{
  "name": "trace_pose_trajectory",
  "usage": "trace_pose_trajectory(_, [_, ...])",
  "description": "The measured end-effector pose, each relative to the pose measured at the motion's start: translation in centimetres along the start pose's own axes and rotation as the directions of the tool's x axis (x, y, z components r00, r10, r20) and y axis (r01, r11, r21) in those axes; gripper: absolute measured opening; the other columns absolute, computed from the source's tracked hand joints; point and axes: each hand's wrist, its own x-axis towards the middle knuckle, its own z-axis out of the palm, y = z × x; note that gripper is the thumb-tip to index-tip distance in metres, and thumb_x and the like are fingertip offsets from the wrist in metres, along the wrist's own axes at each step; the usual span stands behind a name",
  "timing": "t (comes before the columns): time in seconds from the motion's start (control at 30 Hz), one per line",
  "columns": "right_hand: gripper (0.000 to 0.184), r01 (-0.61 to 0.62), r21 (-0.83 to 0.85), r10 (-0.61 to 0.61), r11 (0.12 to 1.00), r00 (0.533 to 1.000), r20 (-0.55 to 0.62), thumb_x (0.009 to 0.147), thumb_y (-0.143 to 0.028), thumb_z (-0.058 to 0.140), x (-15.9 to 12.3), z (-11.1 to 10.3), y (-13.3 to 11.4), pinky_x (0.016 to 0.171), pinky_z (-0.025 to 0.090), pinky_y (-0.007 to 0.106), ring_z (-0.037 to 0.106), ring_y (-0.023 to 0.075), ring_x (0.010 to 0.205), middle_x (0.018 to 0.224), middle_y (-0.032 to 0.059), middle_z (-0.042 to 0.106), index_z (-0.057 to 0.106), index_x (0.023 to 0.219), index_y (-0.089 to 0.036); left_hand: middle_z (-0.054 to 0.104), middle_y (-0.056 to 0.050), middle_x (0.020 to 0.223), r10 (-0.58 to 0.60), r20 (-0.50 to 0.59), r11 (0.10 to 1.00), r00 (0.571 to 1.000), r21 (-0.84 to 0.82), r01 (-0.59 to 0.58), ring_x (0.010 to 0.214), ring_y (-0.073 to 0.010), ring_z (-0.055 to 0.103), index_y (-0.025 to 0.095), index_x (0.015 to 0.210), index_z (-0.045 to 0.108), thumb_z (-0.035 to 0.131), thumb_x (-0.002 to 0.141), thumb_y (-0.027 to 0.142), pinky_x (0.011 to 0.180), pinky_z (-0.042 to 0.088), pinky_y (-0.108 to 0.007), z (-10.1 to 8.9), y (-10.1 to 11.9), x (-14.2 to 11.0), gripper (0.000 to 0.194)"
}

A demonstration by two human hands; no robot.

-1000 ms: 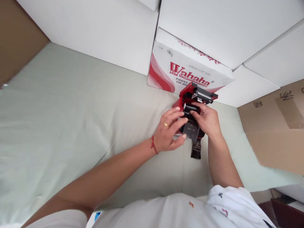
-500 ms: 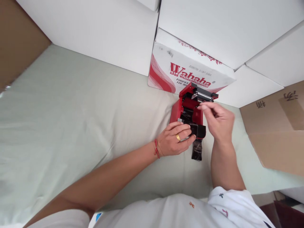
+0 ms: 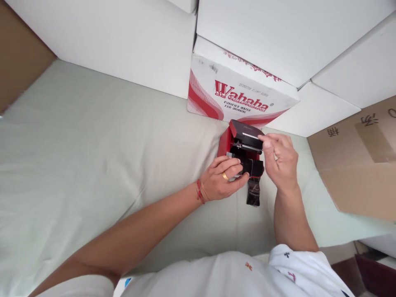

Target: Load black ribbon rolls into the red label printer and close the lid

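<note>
A small red and black machine that looks like a label printer (image 3: 223,142) sits on the pale green cloth, its hinged lid (image 3: 246,132) part-way down. A shiny black strip (image 3: 253,192) runs over its front and hangs down, creased. My left hand (image 3: 224,177), with a ring and a red cord bracelet, curls its fingers over the printer's front left and the strip. At the lid's right edge, my right hand (image 3: 281,159) pinches with thumb and fingertips. The inside of the printer is partly hidden by the lid and my left fingers.
Right behind the printer stands a white and red Wahaha water carton (image 3: 204,82). Large white boxes (image 3: 123,41) form a wall at the back. A brown cardboard box (image 3: 355,165) is on the right, another brown surface (image 3: 21,53) at the far left.
The lid has swung down and forward from raised, with its dark outer top now showing. My right hand has moved with it, while my left hand stays on the printer's front.
</note>
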Motion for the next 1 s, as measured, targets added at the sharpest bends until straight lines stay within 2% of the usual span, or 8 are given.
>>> trace_pose_trajectory(0.13, [0.036,0.065,-0.040,-0.060,0.997,0.991,0.116,0.120,-0.039,0.059,-3.2,-0.3,-1.2,0.106,0.064,0.051,0.077,0.0295,0.120,0.130,0.0142,0.085,0.087,0.137,-0.024,0.086,0.001,0.118,-0.054,0.041,0.999,0.998,0.005,0.054,0.126,-0.0229,0.080,0.046,0.126,0.081,0.078,0.103,0.023,0.119,0.064,-0.048,0.1,0.3,0.2,0.033])
trace_pose_trajectory(0.23, [0.035,0.068,-0.078,-0.054,0.995,0.985,0.161,0.119,-0.035,0.061,-4.2,-0.3,-1.8,0.105,0.065,0.050,0.076,0.0303,0.122,0.132,0.0145,0.084,0.084,0.142,-0.023,0.086,-0.001,0.114,0.042,-0.007,0.985,0.999,0.168,-0.040,0.123,-0.0240,0.082,0.043,0.126,0.082,0.074,0.103,0.025,0.115,0.066,-0.047,0.1,0.5,0.4,0.030])
trace_pose_trajectory(0.3, [0.035,0.050,-0.106,-0.030,0.993,0.983,0.182,0.119,-0.035,0.060,-4.2,-0.4,-2.0,0.103,0.065,0.050,0.076,0.0301,0.119,0.130,0.0134,0.085,0.084,0.142,-0.024,0.086,-0.003,0.117,0.088,-0.074,0.978,0.993,0.195,-0.072,0.126,-0.0256,0.081,0.039,0.133,0.080,0.071,0.104,0.027,0.113,0.066,-0.047,-0.1,0.4,0.6,0.033])
trace_pose_trajectory(0.4, [0.033,0.030,-0.128,-0.003,0.991,0.980,0.200,0.120,-0.036,0.059,-3.7,-0.5,-2.3,0.096,0.065,0.048,0.076,0.0290,0.113,0.124,0.0110,0.086,0.086,0.136,-0.026,0.085,-0.009,0.135,-0.076,-0.110,0.995,0.991,0.058,0.083,0.141,-0.0318,0.077,0.034,0.154,0.070,0.065,0.107,0.038,0.121,0.059,-0.054,-1.0,-0.3,1.0,0.047])
trace_pose_trajectory(0.5, [0.032,0.043,-0.126,-0.019,0.991,0.983,0.184,0.119,-0.033,0.061,-3.6,-0.5,-2.3,0.095,0.064,0.047,0.075,0.0286,0.111,0.125,0.0114,0.086,0.086,0.135,-0.023,0.079,-0.012,0.156,-0.275,-0.012,0.958,0.961,-0.092,0.273,0.158,-0.0347,0.068,0.031,0.169,0.057,0.055,0.113,0.046,0.139,0.041,-0.059,-2.3,-1.4,1.5,0.058])
trace_pose_trajectory(0.6, [0.032,0.060,-0.114,-0.041,0.992,0.985,0.165,0.119,-0.032,0.062,-3.9,-0.4,-2.3,0.097,0.065,0.049,0.074,0.0297,0.113,0.127,0.0140,0.086,0.085,0.137,-0.020,0.082,-0.009,0.153,-0.292,0.053,0.943,0.955,-0.151,0.297,0.156,-0.0297,0.070,0.032,0.171,0.054,0.048,0.118,0.045,0.145,0.031,-0.055,-3.2,-2.2,2.0,0.056])
trace_pose_trajectory(0.8, [0.033,0.017,-0.087,-0.001,0.996,0.985,0.174,0.119,-0.034,0.061,-4.4,-0.1,-2.3,0.100,0.065,0.051,0.076,0.0296,0.114,0.128,0.0132,0.086,0.085,0.139,-0.024,0.089,-0.007,0.136,-0.322,0.080,0.928,0.943,-0.169,0.331,0.145,-0.0288,0.077,0.030,0.155,0.069,0.040,0.119,0.044,0.143,0.035,-0.056,-3.4,-2.7,2.5,0.049])
trace_pose_trajectory(1.0, [0.027,-0.010,-0.026,0.012,1.000,0.998,0.069,0.116,-0.032,0.065,-5.1,0.2,-2.8,0.099,0.069,0.051,0.081,0.0289,0.113,0.123,0.0114,0.087,0.088,0.130,-0.028,0.088,-0.008,0.128,-0.349,0.102,0.900,0.932,-0.240,0.363,0.135,-0.0321,0.077,0.029,0.149,0.069,0.059,0.105,0.034,0.135,0.046,-0.059,-3.3,-2.8,2.9,0.046])
